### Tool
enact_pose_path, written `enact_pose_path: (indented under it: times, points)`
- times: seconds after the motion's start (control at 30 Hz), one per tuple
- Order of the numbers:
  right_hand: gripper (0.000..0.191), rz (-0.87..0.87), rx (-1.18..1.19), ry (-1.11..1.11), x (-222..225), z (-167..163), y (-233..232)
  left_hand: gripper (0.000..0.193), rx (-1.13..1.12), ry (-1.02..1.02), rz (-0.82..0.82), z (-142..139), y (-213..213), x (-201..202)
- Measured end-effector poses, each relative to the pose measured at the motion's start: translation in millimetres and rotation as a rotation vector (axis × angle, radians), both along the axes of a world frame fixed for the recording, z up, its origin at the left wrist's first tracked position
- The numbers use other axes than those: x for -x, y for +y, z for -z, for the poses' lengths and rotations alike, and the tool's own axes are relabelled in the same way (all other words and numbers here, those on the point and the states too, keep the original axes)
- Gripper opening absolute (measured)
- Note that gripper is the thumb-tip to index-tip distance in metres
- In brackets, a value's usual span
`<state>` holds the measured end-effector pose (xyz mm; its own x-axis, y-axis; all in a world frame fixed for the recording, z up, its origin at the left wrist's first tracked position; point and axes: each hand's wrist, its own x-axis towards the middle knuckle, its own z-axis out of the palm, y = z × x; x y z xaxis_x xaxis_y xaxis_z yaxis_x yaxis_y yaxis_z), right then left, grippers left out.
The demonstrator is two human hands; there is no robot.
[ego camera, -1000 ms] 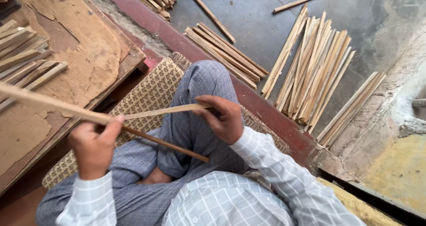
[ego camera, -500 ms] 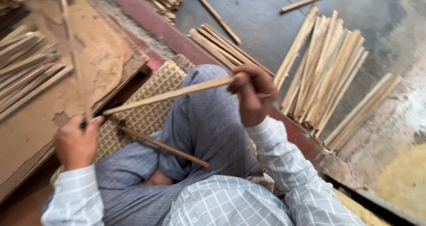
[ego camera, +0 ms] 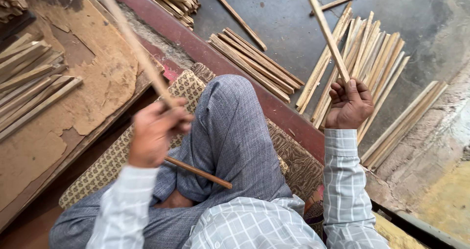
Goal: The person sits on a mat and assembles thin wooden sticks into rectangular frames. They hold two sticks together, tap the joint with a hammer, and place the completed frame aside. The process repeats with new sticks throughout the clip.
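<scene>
I sit cross-legged in grey trousers (ego camera: 230,131) and a pale checked shirt. My left hand (ego camera: 155,131) is closed around a thin pale wooden strip (ego camera: 132,43) that slants up and to the left, blurred by motion. A dark brown rod (ego camera: 200,173) sticks out from under that hand and lies across my lap. My right hand (ego camera: 350,104) is raised over the ledge and grips a second pale strip (ego camera: 325,31) that points up and out of the top of the view. The two hands are far apart, one on each side of my knee.
Loose pale strips (ego camera: 377,63) fan out on the grey floor to the right, with a darker bundle (ego camera: 254,65) beside them. More strips (ego camera: 29,87) lie on a brown board at left. A red-brown ledge (ego camera: 274,107) and a patterned mat (ego camera: 183,87) lie under my legs.
The hands were close together with strips crossed over my lap. They have since swung apart and upward, and each now holds its own strip pointing up.
</scene>
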<state>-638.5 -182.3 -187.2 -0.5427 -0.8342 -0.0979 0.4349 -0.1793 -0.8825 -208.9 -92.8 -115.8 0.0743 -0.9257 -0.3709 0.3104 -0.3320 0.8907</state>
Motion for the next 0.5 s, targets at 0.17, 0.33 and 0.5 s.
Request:
enact_pose_path:
  times: [0.17,0.33,0.5]
  points:
    - [0.012,-0.025,0.020,0.018,2.9,12.7,-0.6,0.027,0.051,0.295,0.053,-1.0,-53.2,69.9]
    - [0.010,-0.180,0.087,-0.138,-2.2,20.3,-1.1,0.014,0.034,0.204,-0.099,34.7,-66.6,45.1]
    - [0.010,-0.281,0.038,-0.172,-15.2,29.9,-4.0,0.015,-0.035,0.037,-0.260,78.6,-68.6,-29.8]
